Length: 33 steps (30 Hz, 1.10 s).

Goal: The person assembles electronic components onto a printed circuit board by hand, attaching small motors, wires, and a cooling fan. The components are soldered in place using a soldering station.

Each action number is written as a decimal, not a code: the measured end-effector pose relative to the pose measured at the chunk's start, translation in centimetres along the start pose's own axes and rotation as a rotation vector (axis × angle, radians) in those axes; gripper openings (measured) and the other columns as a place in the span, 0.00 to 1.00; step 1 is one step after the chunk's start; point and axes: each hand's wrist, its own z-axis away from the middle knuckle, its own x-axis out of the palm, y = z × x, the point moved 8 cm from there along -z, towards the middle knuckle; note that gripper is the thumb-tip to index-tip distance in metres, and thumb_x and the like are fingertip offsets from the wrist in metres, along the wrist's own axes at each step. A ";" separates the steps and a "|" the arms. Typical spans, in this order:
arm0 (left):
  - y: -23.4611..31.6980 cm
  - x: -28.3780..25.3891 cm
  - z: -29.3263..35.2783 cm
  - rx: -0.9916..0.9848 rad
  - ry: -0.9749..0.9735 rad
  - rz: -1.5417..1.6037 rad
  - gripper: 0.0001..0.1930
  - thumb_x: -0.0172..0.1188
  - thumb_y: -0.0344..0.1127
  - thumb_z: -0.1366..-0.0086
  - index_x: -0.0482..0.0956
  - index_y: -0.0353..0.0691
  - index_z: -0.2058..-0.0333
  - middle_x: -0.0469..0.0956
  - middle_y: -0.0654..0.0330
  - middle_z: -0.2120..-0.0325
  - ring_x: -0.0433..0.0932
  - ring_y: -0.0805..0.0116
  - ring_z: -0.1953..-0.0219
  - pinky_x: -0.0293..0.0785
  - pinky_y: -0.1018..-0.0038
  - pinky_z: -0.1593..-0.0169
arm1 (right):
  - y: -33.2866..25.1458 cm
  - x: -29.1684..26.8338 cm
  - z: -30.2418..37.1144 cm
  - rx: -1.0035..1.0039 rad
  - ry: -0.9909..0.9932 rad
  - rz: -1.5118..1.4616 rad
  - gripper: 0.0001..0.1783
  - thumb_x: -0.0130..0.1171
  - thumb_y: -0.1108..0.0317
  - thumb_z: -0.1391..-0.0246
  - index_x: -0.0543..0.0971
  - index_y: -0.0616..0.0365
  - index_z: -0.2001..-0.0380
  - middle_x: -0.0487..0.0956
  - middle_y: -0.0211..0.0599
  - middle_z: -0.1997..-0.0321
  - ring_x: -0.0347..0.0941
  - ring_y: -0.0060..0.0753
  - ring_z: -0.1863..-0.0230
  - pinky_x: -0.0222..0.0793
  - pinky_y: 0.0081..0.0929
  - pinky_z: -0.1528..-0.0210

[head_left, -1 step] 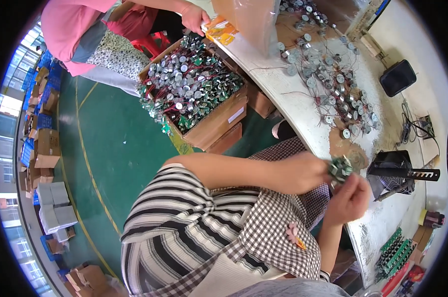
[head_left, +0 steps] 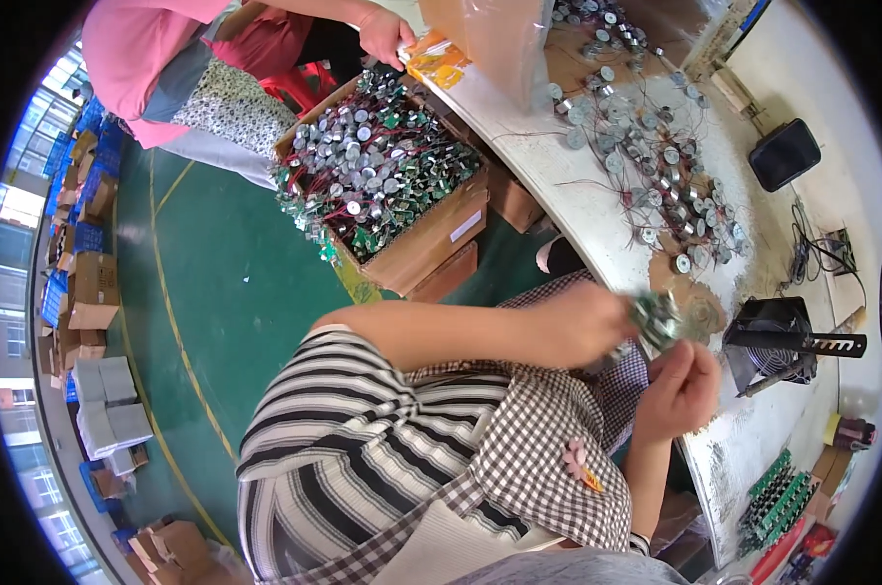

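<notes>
A hand could slide along the bare white strip of tabletop (head_left: 548,161) beside the wired metal discs (head_left: 675,180). Over by the right fingers (head_left: 699,369), I see a fan (head_left: 772,312) and black slotted bar (head_left: 787,340) obstructing; a heaped carton (head_left: 426,255) crowds the near edge.

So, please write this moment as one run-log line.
left hand: holds green board cluster | right hand: fingertips at cluster's lower edge, contact unclear | table: silver round parts | cardboard box: heaped full

- Floor (head_left: 266,341): green, with yellow lines (head_left: 197,380).
- Left: row of windows (head_left: 8,263), panes bright.
- Right: white workbench (head_left: 582,219), surface stained, along off-white wall (head_left: 850,185).
- Far side: red seat (head_left: 303,90), partly hidden.
</notes>
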 end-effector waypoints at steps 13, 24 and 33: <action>-11.4 -30.3 14.2 0.041 1.374 0.741 0.10 0.41 0.30 0.31 0.68 0.29 0.64 0.69 0.55 0.73 0.74 0.54 0.64 0.72 0.53 0.50 | 0.6 1.1 1.9 0.024 -0.079 -0.194 0.07 0.46 0.73 0.38 0.71 0.68 0.65 0.71 0.31 0.83 0.62 0.14 0.84 0.56 0.12 0.81; -16.3 -27.8 19.5 0.130 1.519 0.883 0.09 0.41 0.31 0.31 0.67 0.31 0.64 0.75 0.49 0.65 0.75 0.55 0.58 0.69 0.61 0.51 | 1.5 1.4 2.4 0.084 -0.095 -0.223 0.06 0.49 0.75 0.40 0.71 0.69 0.65 0.73 0.33 0.80 0.66 0.16 0.81 0.62 0.11 0.79; -17.9 -21.8 24.9 -0.079 1.665 0.935 0.15 0.38 0.37 0.29 0.60 0.31 0.51 0.67 0.46 0.51 0.64 0.52 0.45 0.58 0.56 0.38 | 1.7 1.2 3.3 0.068 -0.170 -0.345 0.06 0.48 0.76 0.41 0.71 0.69 0.65 0.74 0.35 0.79 0.67 0.17 0.80 0.62 0.12 0.79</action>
